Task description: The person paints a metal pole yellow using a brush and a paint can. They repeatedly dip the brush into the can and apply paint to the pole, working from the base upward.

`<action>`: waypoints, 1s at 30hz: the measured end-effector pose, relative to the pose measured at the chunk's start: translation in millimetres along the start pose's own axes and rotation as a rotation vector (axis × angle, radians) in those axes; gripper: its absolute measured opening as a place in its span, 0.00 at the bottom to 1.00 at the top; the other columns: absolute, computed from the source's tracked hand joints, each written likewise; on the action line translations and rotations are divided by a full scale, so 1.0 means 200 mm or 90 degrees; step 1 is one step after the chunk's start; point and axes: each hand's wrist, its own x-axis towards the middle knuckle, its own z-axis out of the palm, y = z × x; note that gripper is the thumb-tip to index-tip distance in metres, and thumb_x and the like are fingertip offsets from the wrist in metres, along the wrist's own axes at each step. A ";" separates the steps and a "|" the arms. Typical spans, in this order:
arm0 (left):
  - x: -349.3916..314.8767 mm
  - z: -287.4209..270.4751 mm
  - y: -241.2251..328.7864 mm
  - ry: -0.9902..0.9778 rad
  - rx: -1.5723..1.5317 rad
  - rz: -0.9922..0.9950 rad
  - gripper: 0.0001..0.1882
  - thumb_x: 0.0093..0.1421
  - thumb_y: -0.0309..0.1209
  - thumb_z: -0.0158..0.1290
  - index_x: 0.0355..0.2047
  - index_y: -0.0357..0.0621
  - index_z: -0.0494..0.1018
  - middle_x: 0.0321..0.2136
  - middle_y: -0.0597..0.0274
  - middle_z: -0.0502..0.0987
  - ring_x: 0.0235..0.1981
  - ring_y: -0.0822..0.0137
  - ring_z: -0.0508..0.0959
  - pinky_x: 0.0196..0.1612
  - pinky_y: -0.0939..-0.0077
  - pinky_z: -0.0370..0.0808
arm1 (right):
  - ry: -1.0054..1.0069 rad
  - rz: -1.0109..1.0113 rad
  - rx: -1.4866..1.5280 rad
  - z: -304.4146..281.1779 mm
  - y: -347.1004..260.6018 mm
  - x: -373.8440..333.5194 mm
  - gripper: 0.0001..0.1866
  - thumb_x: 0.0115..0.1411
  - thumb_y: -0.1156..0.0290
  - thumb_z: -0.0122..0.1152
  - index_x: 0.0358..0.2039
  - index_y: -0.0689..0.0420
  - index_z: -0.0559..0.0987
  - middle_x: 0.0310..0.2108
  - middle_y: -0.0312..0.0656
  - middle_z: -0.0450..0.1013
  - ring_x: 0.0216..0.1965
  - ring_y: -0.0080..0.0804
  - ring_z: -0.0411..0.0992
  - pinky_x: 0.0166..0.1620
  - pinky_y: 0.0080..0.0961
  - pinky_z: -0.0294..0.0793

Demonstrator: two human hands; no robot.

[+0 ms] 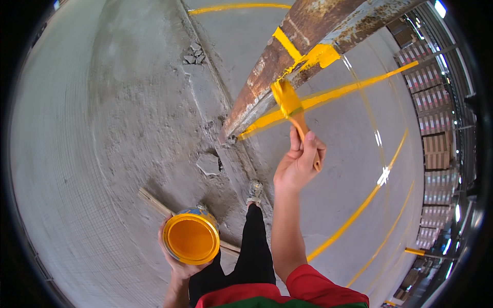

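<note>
My right hand [299, 160] grips the wooden handle of a paintbrush [290, 101]. Yellow paint coats its bristles, which touch or nearly touch a rusty steel column [257, 82] just below a wet yellow patch [319, 55]. A yellow stripe [287, 43] also runs across the column's left face. Low at the left, my left hand [177, 262] is wrapped around an open paint can [191, 238] of orange-yellow paint, held upright. Most of its fingers are hidden by the can.
A wooden strip [154, 201] lies on the rough concrete behind the can. Broken concrete pieces [208, 164] sit near the column's foot, with rubble [194, 54] farther off. Yellow lines [354, 218] mark the smooth floor at right. Stacked boxes [434, 123] line the right side.
</note>
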 end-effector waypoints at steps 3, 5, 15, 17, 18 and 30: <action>0.01 -0.03 0.00 -0.003 -0.015 -0.006 0.72 0.36 0.41 0.81 0.73 0.39 0.43 0.65 0.47 0.62 0.64 0.51 0.69 0.68 0.53 0.67 | 0.046 0.014 -0.032 -0.12 -0.06 -0.05 0.09 0.65 0.77 0.64 0.40 0.62 0.72 0.43 0.53 0.78 0.45 0.45 0.81 0.52 0.35 0.86; 0.03 -0.03 0.01 -0.001 -0.021 -0.012 0.72 0.36 0.42 0.81 0.73 0.38 0.43 0.66 0.47 0.62 0.65 0.51 0.69 0.68 0.53 0.66 | -0.002 0.022 -0.033 -0.20 -0.14 -0.08 0.08 0.65 0.78 0.64 0.42 0.63 0.73 0.45 0.54 0.77 0.47 0.46 0.81 0.53 0.37 0.85; 0.15 0.14 0.40 -0.090 -0.043 0.062 0.66 0.39 0.36 0.80 0.70 0.39 0.46 0.62 0.49 0.66 0.63 0.53 0.70 0.68 0.55 0.65 | -0.109 0.255 0.138 -0.39 -0.88 -0.27 0.11 0.64 0.80 0.60 0.47 0.64 0.74 0.49 0.61 0.76 0.46 0.49 0.80 0.51 0.38 0.84; 0.16 0.20 0.53 -0.102 0.011 0.033 0.63 0.41 0.35 0.79 0.69 0.40 0.48 0.60 0.51 0.69 0.62 0.55 0.72 0.67 0.56 0.66 | -0.138 0.289 0.193 -0.37 -1.02 -0.23 0.12 0.64 0.79 0.60 0.48 0.64 0.73 0.47 0.61 0.77 0.43 0.49 0.81 0.48 0.37 0.84; 0.15 0.25 0.59 -0.104 0.008 0.032 0.61 0.41 0.35 0.78 0.69 0.40 0.49 0.59 0.52 0.71 0.61 0.56 0.73 0.67 0.56 0.66 | -0.161 0.298 0.239 -0.36 -1.08 -0.21 0.12 0.64 0.78 0.60 0.48 0.64 0.73 0.46 0.62 0.77 0.41 0.49 0.81 0.46 0.36 0.84; 0.11 0.85 0.86 -0.037 -0.014 0.087 0.65 0.42 0.33 0.79 0.70 0.38 0.44 0.63 0.47 0.66 0.65 0.53 0.68 0.68 0.55 0.64 | -0.485 0.345 0.136 -0.30 -1.44 0.45 0.10 0.61 0.79 0.63 0.42 0.67 0.77 0.41 0.61 0.78 0.37 0.44 0.82 0.39 0.33 0.85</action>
